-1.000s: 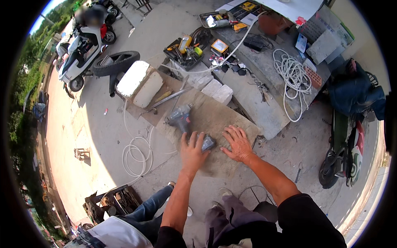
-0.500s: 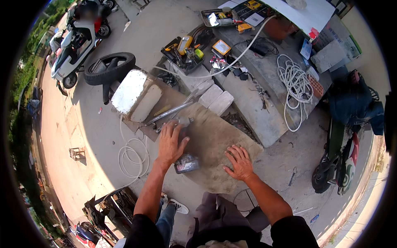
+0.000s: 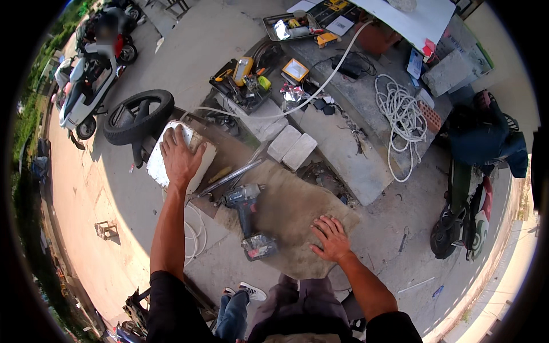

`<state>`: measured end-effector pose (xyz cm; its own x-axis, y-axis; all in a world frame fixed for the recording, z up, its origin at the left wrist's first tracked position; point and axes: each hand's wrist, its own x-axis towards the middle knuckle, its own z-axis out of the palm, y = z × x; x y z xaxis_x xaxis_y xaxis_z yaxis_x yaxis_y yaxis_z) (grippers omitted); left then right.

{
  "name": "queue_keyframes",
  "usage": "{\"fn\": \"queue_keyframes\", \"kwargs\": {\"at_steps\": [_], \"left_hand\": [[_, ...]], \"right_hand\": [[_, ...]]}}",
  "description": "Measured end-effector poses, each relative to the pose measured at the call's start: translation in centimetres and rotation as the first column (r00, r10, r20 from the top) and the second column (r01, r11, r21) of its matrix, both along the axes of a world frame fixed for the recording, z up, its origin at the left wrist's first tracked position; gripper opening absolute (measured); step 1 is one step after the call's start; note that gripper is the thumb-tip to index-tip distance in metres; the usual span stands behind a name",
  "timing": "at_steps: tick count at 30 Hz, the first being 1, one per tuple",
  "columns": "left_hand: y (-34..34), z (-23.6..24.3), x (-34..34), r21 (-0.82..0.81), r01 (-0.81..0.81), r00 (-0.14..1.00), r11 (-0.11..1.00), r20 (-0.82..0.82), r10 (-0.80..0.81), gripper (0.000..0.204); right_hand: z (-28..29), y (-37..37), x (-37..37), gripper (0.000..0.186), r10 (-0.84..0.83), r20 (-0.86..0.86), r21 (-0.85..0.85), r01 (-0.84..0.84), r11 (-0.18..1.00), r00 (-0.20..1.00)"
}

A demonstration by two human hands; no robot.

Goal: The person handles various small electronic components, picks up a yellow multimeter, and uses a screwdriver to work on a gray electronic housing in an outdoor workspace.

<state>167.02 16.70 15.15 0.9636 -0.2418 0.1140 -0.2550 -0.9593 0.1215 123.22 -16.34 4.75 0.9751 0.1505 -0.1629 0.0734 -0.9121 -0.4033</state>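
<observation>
My left hand [image 3: 180, 154], fingers apart, rests on the top of a rough white block [image 3: 157, 163] at the left end of a worn brown board [image 3: 291, 194]. My right hand [image 3: 330, 241] lies spread on the board's right part. Between them, lower on the board, a cordless power drill or driver [image 3: 247, 217] lies on its side with its battery toward me. Long metal tools [image 3: 231, 176] and a yellowish handle [image 3: 219, 174] lie just right of the white block.
Beyond are pale bricks [image 3: 290, 147], a toolbox [image 3: 240, 86], coiled white hose [image 3: 400, 117] and a tray [image 3: 291, 26]. A loose tyre [image 3: 138, 117] and scooters [image 3: 86, 97] stand left, another scooter [image 3: 463, 217] right. Another person's legs [image 3: 237, 308] show below.
My left hand has moved up and leftward, off the power tool and onto the white block, uncovering the tool. My right hand stays spread on the board.
</observation>
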Motion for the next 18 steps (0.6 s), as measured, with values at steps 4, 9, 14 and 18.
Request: {"fn": "queue_keyframes", "kwargs": {"at_steps": [4,9,14,18], "left_hand": [[-0.1,0.2,-0.1,-0.045,-0.010,0.999,0.999,0.033,0.012,0.097],[0.0,0.1,0.2,-0.046,-0.003,0.999,0.999,0.049,0.005,0.099],[-0.4,0.8,-0.3,-0.006,0.006,0.996,1.000,0.093,-0.006,0.097],[-0.4,0.3,0.1,-0.024,-0.020,0.999,1.000,0.025,0.020,0.099]], "right_hand": [[-0.2,0.2,0.0,0.067,0.014,-0.008,-0.033,-0.014,0.999,1.000],[0.1,0.0,0.3,0.067,0.041,-0.001,-0.073,-0.041,0.996,0.999],[-0.7,0.2,-0.2,0.068,0.046,-0.008,-0.064,-0.047,0.997,0.999],[-0.3,0.1,-0.1,0.069,0.046,-0.065,-0.041,-0.049,0.998,0.997]]}}
